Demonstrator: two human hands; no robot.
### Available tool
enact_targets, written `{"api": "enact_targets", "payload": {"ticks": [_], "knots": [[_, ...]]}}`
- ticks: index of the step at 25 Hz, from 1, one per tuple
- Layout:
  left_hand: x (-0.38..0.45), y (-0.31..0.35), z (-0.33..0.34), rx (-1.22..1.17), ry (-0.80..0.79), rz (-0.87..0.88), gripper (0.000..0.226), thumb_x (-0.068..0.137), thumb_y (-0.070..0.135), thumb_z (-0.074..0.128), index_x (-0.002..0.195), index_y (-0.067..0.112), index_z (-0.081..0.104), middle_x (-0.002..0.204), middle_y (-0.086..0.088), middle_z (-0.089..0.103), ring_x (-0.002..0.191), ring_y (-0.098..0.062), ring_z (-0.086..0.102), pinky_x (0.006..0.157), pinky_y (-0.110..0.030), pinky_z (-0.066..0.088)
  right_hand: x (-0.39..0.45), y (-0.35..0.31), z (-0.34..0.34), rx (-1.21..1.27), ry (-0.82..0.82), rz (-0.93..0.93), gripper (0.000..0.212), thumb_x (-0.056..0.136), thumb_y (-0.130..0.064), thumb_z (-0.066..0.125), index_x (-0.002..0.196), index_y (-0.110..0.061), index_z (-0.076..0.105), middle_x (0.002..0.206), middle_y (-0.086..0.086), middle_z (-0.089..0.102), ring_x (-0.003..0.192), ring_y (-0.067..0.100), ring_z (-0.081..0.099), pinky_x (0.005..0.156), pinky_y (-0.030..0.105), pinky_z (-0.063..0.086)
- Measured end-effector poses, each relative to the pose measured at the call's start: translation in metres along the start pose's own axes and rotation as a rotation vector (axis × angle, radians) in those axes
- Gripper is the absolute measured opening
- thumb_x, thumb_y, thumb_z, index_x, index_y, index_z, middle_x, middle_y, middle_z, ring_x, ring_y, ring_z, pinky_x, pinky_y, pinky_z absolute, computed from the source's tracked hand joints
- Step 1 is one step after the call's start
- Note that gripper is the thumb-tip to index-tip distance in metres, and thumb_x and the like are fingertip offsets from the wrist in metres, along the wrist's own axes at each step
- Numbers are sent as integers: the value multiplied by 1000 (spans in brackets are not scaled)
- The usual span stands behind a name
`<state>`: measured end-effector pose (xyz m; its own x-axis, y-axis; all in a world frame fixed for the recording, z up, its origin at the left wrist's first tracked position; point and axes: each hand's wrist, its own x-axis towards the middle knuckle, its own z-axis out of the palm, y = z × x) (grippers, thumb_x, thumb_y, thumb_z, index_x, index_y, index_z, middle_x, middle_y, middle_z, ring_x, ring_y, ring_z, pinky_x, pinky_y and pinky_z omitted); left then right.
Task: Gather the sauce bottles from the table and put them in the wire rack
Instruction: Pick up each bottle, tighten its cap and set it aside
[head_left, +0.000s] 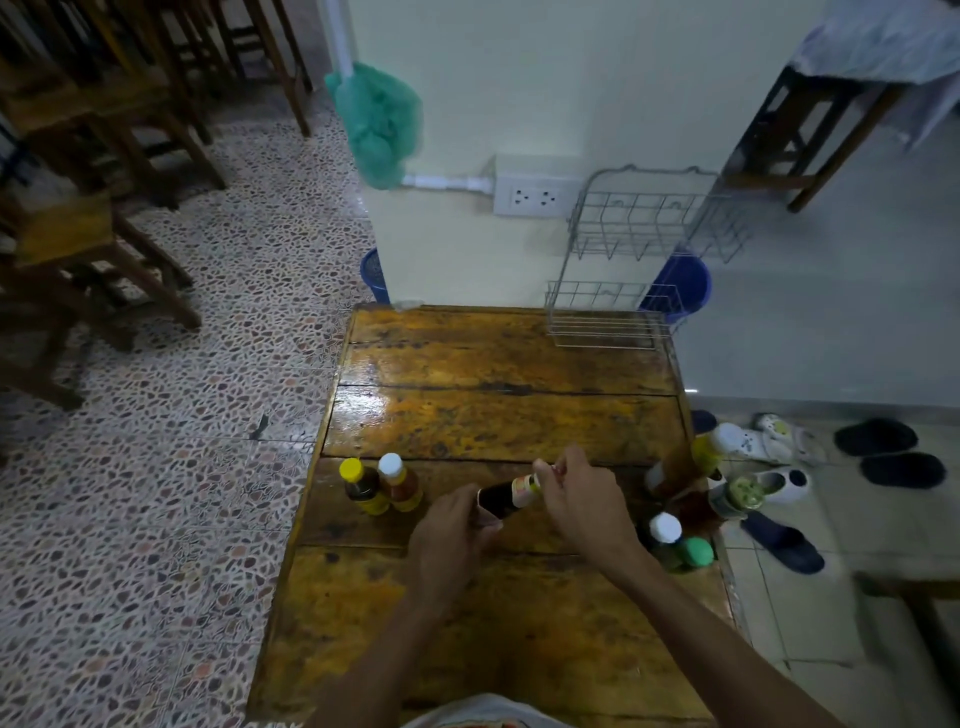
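- Fingers of our left hand curl round the base of the dark sauce bottle; our right hand pinches its neck end, and the cap is hidden under those fingers.
- We've got that bottle lying nearly level above the middle of the wooden table, its long axis running from lower left up to the right, base toward our left hand, neck toward our right.
- Over on the left, two bottles stand upright and touching: a yellow-capped dark bottle and a white-capped orange-red bottle.
- On the right edge we see a tight cluster: a white-capped bottle, a green-capped bottle, a jar with a greenish lid, and a tall amber bottle with a yellow top. We can't tell how many more sit behind them.
- At the far right corner of the table stands the wire rack, two tiers, against the wall. We see nothing in either basket.
- Beyond the rack, a blue bucket sits on the floor; sandals lie beside the table on the right.
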<state>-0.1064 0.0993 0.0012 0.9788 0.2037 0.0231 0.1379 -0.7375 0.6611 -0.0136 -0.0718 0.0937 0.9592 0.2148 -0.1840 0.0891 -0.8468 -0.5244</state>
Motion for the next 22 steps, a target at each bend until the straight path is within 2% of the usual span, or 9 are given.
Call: {"api": "enact_targets", "payload": {"ticks": [4, 7, 9, 12, 13, 15, 16, 18, 22], "knots": [[1, 1, -2, 58, 49, 6, 49, 80, 23, 87, 124, 15, 68, 120, 0, 71, 111, -22, 67, 78, -39, 59, 5, 3, -3, 73, -83, 185, 39, 102, -50, 48, 97, -12, 57, 86, 5, 65, 68, 12, 57, 47, 25, 37], [3, 2, -6, 34, 80, -9, 50, 80, 24, 88, 124, 18, 66, 122, 2, 69, 113, -20, 65, 80, -37, 60, 3, -4, -8, 78, -81, 137, 38, 102, -51, 48, 95, -14, 56, 79, 1, 62, 64, 12, 57, 46, 27, 38], [9, 1, -12, -76, 65, -11, 48, 83, 27, 86, 126, 22, 65, 122, 5, 69, 112, -14, 64, 83, -35, 58, -2, -12, -9, -45, 3, -80, 32, 103, -50, 45, 93, -20, 51, 71, -4, 57, 57, 10, 54, 42, 27, 39], [22, 0, -25, -305, -99, -1, 45, 87, 29, 81, 128, 33, 63, 119, 15, 69, 109, -4, 64, 86, -34, 56, 0, -11, -18, -372, 130, -558, 29, 101, -49, 39, 96, -23, 52, 80, -6, 54, 67, 13, 52, 44, 22, 33], [25, 1, -29, -345, -147, 4, 46, 87, 30, 81, 128, 39, 63, 119, 20, 69, 109, -1, 64, 86, -30, 56, 3, -7, -23, -426, 162, -680, 28, 100, -48, 41, 96, -23, 51, 80, -4, 54, 67, 14, 50, 43, 21, 30], [29, 5, -33, -373, -172, 30, 49, 86, 31, 82, 127, 46, 61, 119, 26, 67, 110, 4, 63, 86, -16, 51, 10, -1, -33, -438, 194, -782, 23, 100, -45, 44, 91, -23, 44, 73, -4, 50, 62, 14, 45, 39, 23, 27], [30, 7, -32, -371, -160, 38, 49, 85, 31, 82, 128, 45, 62, 119, 26, 67, 111, 4, 62, 86, -14, 49, 13, 0, -36, -430, 199, -777, 23, 100, -42, 44, 88, -24, 39, 69, -5, 48, 57, 14, 43, 37, 26, 27], [32, 9, -27, -322, -122, 42, 50, 85, 31, 83, 130, 36, 63, 121, 19, 67, 111, 0, 62, 88, -22, 51, 15, -1, -39, -378, 187, -678, 23, 100, -38, 43, 84, -26, 33, 62, -7, 46, 49, 14, 42, 35, 30, 33], [28, 10, -19, -160, -32, 30, 54, 83, 32, 86, 131, 30, 62, 121, 12, 66, 110, -7, 58, 85, -26, 51, 17, -2, -36, -306, 113, -429, 16, 101, -30, 48, 87, -23, 42, 62, -5, 52, 45, 15, 51, 39, 33, 46]]}}
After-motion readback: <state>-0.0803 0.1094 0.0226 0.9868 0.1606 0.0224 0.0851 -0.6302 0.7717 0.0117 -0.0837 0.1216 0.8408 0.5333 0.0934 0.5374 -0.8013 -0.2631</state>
